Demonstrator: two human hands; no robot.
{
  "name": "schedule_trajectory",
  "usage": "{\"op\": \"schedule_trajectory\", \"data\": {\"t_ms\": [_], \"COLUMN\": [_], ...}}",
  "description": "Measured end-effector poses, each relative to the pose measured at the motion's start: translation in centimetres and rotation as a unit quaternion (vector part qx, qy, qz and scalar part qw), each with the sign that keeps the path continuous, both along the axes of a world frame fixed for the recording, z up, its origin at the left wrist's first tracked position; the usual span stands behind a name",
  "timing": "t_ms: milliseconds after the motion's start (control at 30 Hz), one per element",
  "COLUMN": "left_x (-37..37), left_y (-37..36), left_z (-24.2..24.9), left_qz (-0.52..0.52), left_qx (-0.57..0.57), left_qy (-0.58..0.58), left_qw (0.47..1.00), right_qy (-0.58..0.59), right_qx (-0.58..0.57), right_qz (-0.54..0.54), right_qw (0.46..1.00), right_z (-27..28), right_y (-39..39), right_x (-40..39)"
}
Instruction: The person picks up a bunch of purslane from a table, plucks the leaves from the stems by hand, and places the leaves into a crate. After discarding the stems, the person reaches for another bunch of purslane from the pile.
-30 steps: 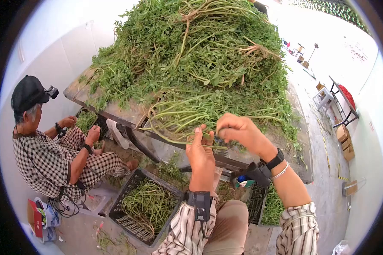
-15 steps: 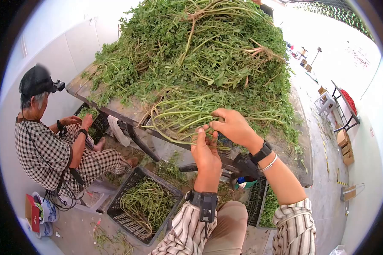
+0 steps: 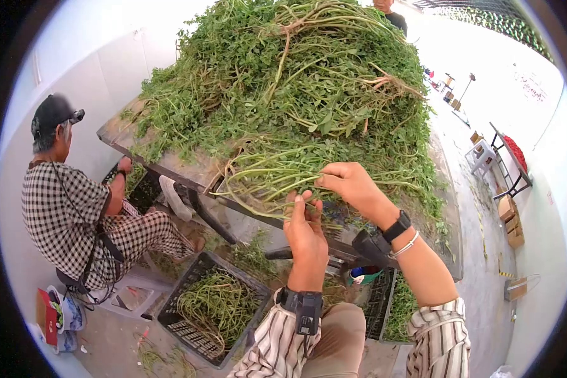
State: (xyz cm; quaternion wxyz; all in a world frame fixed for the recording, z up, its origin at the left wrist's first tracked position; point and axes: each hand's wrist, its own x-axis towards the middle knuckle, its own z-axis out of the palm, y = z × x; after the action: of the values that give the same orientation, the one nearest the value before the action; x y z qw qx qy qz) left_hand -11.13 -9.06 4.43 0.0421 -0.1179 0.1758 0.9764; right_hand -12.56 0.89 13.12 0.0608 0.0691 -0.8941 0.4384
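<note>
A loose bunch of long green stems (image 3: 252, 179) lies at the near edge of the table, partly over it. My left hand (image 3: 307, 236) is closed, thumb against fingers, on the stem ends just off that edge; a small leaf shows at its fingertips. Just above and to the right, my right hand (image 3: 356, 192) pinches a leafy stem between thumb and forefinger. Both hands are close but slightly apart. Behind them rises a big heap of leafy green stems (image 3: 296, 82), with some pale roots showing.
The table's wooden edge (image 3: 160, 170) runs before me. A black crate (image 3: 211, 309) of stems stands on the floor, and another crate of greens (image 3: 400, 309) is at right. A seated person in checks (image 3: 75, 208) works at left; another person (image 3: 390, 16) is behind the heap.
My right hand has shifted slightly right, away from my left. The seated person at left has turned and reached toward the table. More of the person behind the heap shows.
</note>
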Motion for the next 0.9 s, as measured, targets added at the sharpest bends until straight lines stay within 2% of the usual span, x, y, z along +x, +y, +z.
{"op": "schedule_trajectory", "data": {"t_ms": [167,233,367,433,567,633,767,833,867,900], "left_x": [0.2,-0.4,0.0,0.5,0.5,0.8,0.4,0.6,1.1,1.0], "left_y": [-0.3,-0.3,0.1,0.0,-0.1,-0.1,0.0,-0.1,-0.1,-0.1], "left_z": [-0.6,-0.9,-0.4,-0.3,0.0,-0.8,-0.7,0.3,0.0,-0.1], "left_qz": [-0.009,-0.055,-0.017,-0.032,-0.030,-0.028,-0.030,-0.032,-0.030,-0.037], "left_qx": [0.003,-0.001,-0.014,0.001,-0.016,-0.020,-0.016,-0.024,-0.025,-0.021], "left_qy": [0.023,0.008,0.052,0.025,0.006,0.039,0.021,-0.002,0.002,0.007], "left_qw": [1.000,0.998,0.998,0.999,0.999,0.999,0.999,0.999,0.999,0.999], "right_qy": [-0.002,-0.019,-0.025,0.108,0.103,0.091,0.110,0.006,0.009,-0.040], "right_qx": [0.023,0.025,0.084,0.214,0.213,0.200,0.171,0.032,0.032,-0.017], "right_qz": [0.031,0.056,0.061,0.075,0.066,0.051,0.037,0.025,0.026,0.004], "right_qw": [0.999,0.998,0.994,0.968,0.969,0.974,0.978,0.999,0.999,0.999], "right_z": [-1.1,-1.4,-1.3,-2.1,-1.8,-1.7,-1.0,-0.7,-0.7,-0.4], "right_y": [1.4,1.5,0.8,0.8,0.4,0.6,0.8,1.1,1.0,0.9], "right_x": [1.2,1.1,2.1,2.8,3.0,3.3,2.5,1.8,2.1,2.0]}}
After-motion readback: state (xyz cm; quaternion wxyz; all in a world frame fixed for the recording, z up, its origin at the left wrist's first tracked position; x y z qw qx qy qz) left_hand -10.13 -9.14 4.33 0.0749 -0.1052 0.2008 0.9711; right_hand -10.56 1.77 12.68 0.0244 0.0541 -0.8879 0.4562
